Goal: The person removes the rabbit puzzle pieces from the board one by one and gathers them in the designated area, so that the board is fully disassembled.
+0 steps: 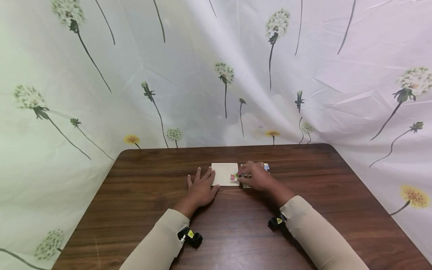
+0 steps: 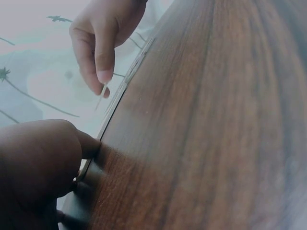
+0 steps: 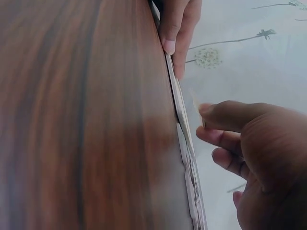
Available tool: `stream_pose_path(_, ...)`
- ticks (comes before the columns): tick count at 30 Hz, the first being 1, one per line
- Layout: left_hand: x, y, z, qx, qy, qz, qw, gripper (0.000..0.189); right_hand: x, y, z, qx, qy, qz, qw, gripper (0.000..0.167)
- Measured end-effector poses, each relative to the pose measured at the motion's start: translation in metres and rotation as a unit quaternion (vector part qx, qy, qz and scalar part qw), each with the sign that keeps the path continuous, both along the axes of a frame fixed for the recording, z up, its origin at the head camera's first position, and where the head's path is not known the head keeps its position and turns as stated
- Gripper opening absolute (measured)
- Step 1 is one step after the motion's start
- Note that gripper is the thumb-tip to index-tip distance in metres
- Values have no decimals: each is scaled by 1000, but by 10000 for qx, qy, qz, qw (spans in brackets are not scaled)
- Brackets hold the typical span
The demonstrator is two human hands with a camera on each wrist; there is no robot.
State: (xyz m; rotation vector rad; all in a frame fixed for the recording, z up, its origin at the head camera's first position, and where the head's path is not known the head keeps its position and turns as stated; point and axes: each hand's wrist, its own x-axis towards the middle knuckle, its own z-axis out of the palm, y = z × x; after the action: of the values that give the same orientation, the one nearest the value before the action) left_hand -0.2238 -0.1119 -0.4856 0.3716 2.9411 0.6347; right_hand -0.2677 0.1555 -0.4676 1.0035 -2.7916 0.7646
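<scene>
A flat, pale square board [image 1: 221, 172] with a thin raised rim lies on the table. My left hand [image 1: 200, 192] rests at its left side with fingers spread, the thumb at the near left corner. My right hand [image 1: 258, 178] pinches a small thin piece printed in pink and green [image 1: 233, 177] between thumb and fingertips, over the board's right part. In the right wrist view the piece [image 3: 196, 106] stands tilted, just above the board. Under and behind the right hand lie several flat printed pieces [image 1: 266, 167], partly hidden by it.
The dark wooden table [image 1: 222, 232] has rounded far corners. Behind it and along both sides hangs a pale cloth [image 1: 189, 75] printed with dandelions. Each wrist wears a small black camera mount, one by the left sleeve [image 1: 194, 239], one by the right [image 1: 275, 224].
</scene>
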Motion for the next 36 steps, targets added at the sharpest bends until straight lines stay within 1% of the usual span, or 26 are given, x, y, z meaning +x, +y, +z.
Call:
stream_pose_path(5,0,0,-1,-38,21,-5,10000,65,0,12,-3,-220,181,231,9993,16)
stream_pose_path(8,-1,0,0,-23,15,-14,10000,65,-1,19,-6,-329,250,283,9987,14)
stream_pose_path(15,-1,-1,-1,-44,17,-31,10000,66,4,34,-5,-529,80,244,9983,13)
stream_pose_path(24,-1,-1,0,-38,-22,-39,10000,66,9,59,-5,-562,310,174,9978,13)
stream_pose_path(29,0,-2,-1,-39,-11,-41,10000,67,10,71,-6,-670,352,201,9969,13)
stream_pose_path(34,-2,-3,-1,-58,6,-55,10000,68,12,81,-8,-621,448,134,9970,15)
stream_pose_path(36,-1,-3,-1,-38,1,-68,10000,68,13,85,-8,-592,389,73,9975,15)
